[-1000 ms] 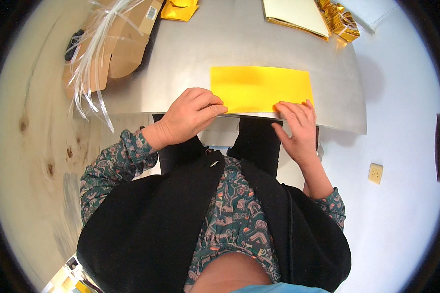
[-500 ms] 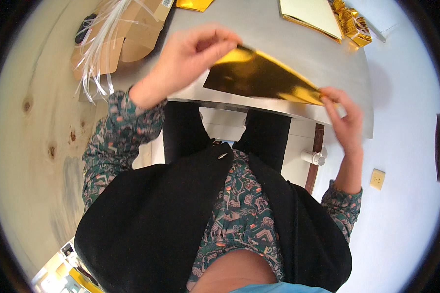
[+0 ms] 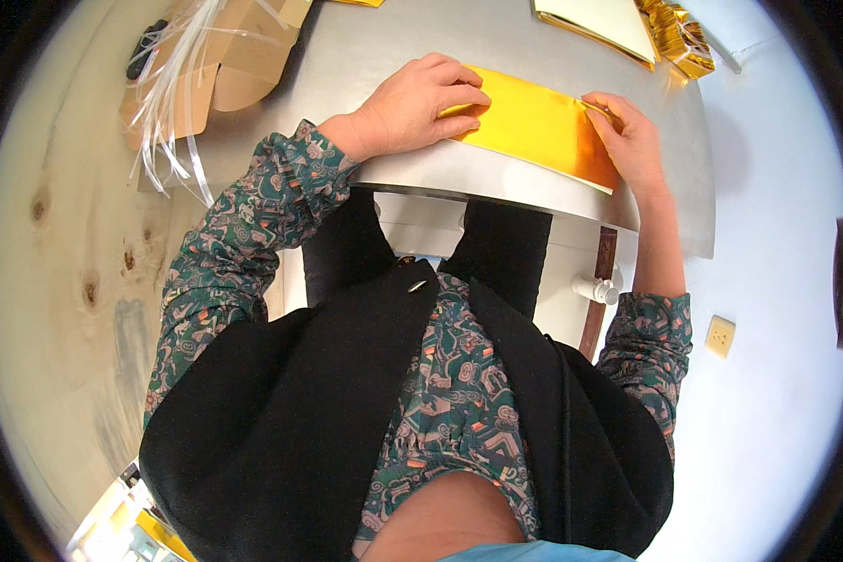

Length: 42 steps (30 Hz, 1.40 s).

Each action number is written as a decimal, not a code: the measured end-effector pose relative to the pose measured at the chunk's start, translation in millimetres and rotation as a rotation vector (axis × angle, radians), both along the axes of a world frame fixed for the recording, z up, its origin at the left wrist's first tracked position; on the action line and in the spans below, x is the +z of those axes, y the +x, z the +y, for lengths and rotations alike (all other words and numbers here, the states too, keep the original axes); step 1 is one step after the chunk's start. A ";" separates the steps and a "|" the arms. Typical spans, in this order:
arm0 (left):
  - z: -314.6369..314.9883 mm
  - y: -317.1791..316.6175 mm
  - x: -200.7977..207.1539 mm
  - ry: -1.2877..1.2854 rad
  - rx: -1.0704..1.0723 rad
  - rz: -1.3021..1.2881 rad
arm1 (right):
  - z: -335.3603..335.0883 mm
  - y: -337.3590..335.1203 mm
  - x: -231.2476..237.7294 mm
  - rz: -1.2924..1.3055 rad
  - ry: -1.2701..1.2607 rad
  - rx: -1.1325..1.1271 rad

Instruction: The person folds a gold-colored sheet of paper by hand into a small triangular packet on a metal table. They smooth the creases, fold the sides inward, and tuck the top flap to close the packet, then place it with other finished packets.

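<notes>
A rectangular sheet of shiny gold foil paper (image 3: 534,122) lies nearly flat on the metal table close to its front edge, slanting down to the right. A pale strip shows along its near edge. My left hand (image 3: 420,105) is closed over the sheet's left end, its bent fingers and thumb on the foil. At the far right corner, my right hand (image 3: 626,139) pinches the edge between thumb and fingers. The fingertips of the right hand are partly hidden.
The grey metal table (image 3: 384,47) has a curved-looking front edge. An open cardboard box (image 3: 262,61) with white plastic strips (image 3: 183,75) stands at left. Back right are a stack of cream and gold sheets (image 3: 604,28) and a bundle of folded gold foil (image 3: 681,42).
The foil sheet, held up and tilted before with its dark side showing, now lies down with bright gold facing up. My left hand moved right and down; my right hand moved away from me and left.
</notes>
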<state>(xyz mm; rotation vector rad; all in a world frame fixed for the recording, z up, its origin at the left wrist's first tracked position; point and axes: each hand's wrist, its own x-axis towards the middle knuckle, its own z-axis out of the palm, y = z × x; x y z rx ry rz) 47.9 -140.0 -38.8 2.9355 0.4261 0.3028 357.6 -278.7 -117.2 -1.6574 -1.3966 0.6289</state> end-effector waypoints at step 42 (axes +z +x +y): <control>45.3 -18.3 29.0 -0.022 -0.154 0.284 | -59.7 11.5 -16.8 -0.522 0.130 0.139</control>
